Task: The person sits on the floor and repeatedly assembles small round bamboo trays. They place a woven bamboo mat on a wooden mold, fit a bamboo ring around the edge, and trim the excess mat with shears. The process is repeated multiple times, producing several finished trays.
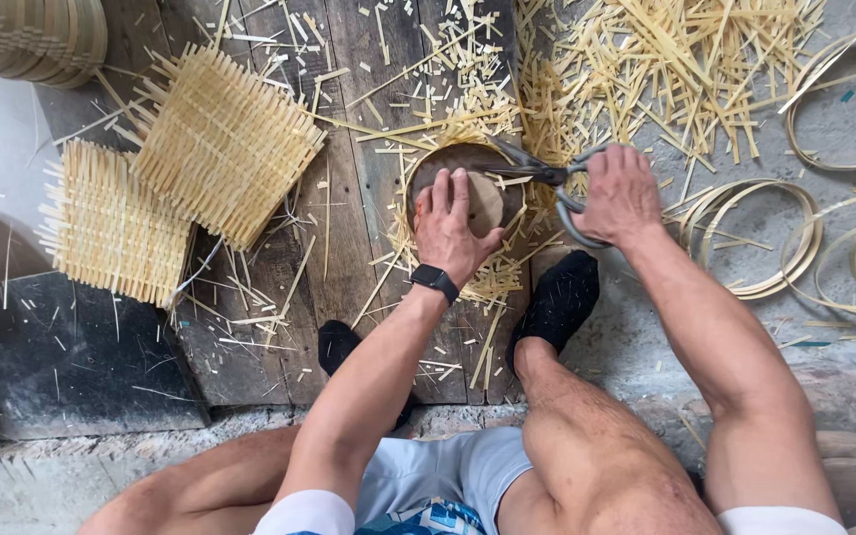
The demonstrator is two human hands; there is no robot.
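Both hands busy: left hand point(453, 223) pressing round disc point(485, 203), right hand point(618, 193) gripping shears point(547, 176)

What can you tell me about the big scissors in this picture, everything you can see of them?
The scissors are large, dark grey metal shears with long looped handles. The right hand grips the loops, blades pointing left and nearly closed at the rim of the round disc that the left hand presses down. They lie roughly level above the strip-littered wooden board.

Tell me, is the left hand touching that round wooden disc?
Touching. The head view shows the left hand pressed flat on the round wooden disc, fingers spread over its top, with no gap between them.
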